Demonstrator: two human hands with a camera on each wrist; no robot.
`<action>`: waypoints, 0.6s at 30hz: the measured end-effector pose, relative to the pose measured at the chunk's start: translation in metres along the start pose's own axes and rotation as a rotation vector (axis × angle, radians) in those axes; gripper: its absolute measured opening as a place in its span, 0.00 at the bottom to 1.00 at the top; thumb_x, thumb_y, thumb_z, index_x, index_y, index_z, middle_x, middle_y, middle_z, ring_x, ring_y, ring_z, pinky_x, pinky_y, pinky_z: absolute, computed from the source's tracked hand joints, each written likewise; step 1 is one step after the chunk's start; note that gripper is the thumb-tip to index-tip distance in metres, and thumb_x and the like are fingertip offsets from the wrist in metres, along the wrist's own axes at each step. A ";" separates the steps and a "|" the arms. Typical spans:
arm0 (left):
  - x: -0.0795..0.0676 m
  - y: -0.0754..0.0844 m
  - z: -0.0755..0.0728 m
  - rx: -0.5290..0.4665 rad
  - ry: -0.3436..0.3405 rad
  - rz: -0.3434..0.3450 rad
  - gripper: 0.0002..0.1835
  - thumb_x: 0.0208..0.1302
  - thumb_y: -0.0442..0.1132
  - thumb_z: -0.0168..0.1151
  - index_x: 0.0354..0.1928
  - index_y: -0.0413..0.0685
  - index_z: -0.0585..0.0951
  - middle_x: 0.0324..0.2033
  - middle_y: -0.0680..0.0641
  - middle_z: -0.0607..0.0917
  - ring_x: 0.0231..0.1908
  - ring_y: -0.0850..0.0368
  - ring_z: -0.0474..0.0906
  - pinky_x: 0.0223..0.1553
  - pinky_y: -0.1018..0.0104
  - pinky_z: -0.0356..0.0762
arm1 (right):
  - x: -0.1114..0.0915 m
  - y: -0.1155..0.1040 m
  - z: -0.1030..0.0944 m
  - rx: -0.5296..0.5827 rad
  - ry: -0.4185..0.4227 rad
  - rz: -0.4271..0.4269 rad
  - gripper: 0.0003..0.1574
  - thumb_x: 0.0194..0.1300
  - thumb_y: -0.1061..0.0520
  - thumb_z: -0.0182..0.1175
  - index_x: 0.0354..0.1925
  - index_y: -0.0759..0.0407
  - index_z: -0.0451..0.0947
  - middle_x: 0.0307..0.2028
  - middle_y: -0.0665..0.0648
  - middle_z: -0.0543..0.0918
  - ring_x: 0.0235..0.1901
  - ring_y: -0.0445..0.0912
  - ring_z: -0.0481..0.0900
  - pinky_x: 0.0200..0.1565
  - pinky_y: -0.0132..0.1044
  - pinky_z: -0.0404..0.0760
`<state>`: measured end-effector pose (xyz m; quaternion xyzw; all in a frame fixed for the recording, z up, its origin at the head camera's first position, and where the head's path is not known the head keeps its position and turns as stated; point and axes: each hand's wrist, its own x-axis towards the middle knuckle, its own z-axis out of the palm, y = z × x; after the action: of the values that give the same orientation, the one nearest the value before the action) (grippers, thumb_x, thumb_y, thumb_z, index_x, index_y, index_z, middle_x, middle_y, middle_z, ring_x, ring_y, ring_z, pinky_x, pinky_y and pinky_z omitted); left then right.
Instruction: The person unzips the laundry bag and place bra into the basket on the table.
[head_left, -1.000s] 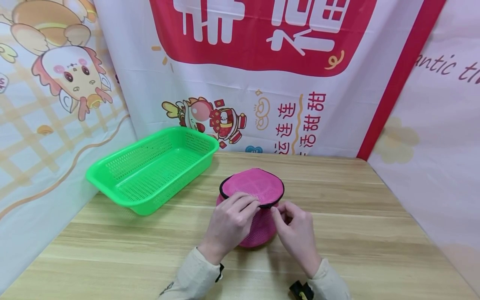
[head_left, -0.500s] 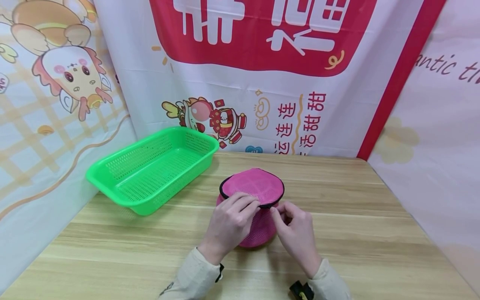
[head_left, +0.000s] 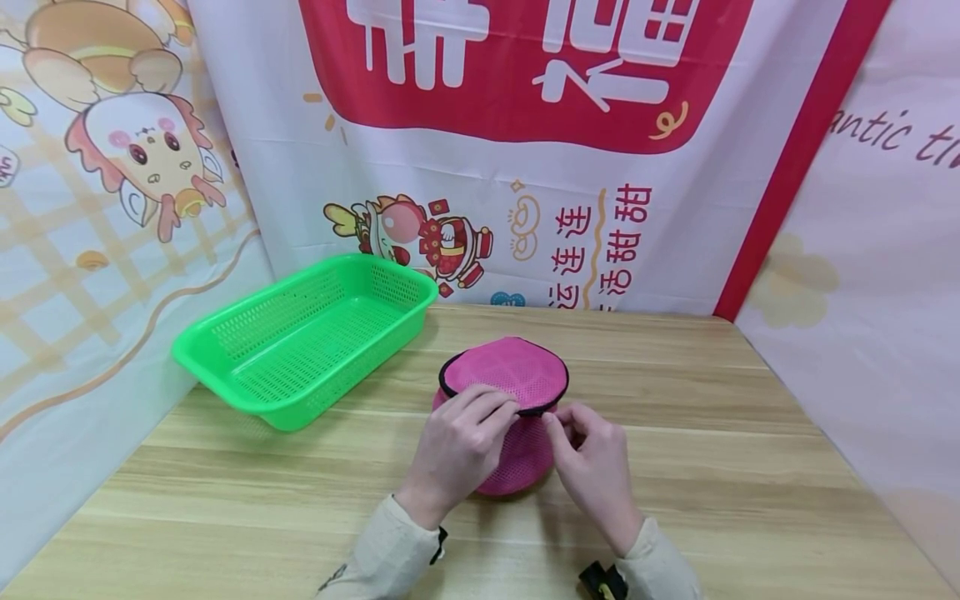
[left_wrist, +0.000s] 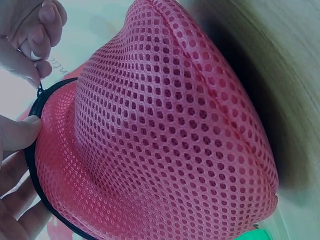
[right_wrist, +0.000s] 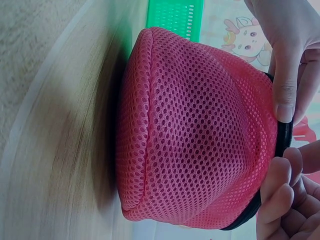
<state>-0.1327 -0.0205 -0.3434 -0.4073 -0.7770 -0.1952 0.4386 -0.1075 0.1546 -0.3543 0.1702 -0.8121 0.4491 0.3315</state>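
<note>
A pink mesh laundry bag (head_left: pixel 517 454) with a round lid (head_left: pixel 517 367) stands upright on the wooden table in front of me. Black zipper tape (right_wrist: pixel 284 137) runs around the lid's edge. My left hand (head_left: pixel 461 446) pinches the front rim, thumb below the edge and fingers over the lid. Just right of it, my right hand (head_left: pixel 592 458) pinches the small zipper pull (left_wrist: pixel 40 90) between thumb and fingertips. Both hands meet close together at the zipper in the right wrist view. The bag's inside is hidden by the mesh and lid.
A green perforated plastic basket (head_left: pixel 360 367) sits at the back left of the wooden table (head_left: pixel 712 467). Printed cloth hangs behind the table (head_left: pixel 675 233) and along both sides. Light sleeves with dark straps cover the forearms.
</note>
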 end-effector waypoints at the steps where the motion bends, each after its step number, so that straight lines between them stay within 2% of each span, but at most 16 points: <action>1: 0.000 0.000 0.000 0.001 0.000 0.002 0.07 0.53 0.33 0.62 0.35 0.43 0.83 0.36 0.48 0.82 0.39 0.56 0.75 0.44 0.67 0.73 | 0.000 0.000 0.000 -0.003 0.001 0.003 0.08 0.58 0.61 0.59 0.23 0.58 0.76 0.14 0.43 0.69 0.12 0.37 0.64 0.11 0.26 0.63; 18: 0.000 -0.001 0.000 0.004 -0.004 0.013 0.07 0.53 0.33 0.62 0.35 0.43 0.83 0.36 0.48 0.82 0.39 0.55 0.75 0.45 0.67 0.73 | 0.002 0.004 -0.001 -0.055 0.040 0.066 0.08 0.56 0.61 0.60 0.21 0.57 0.77 0.12 0.43 0.69 0.11 0.37 0.64 0.10 0.26 0.62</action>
<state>-0.1335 -0.0210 -0.3439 -0.4121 -0.7755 -0.1900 0.4390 -0.1105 0.1579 -0.3551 0.1250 -0.8224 0.4408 0.3371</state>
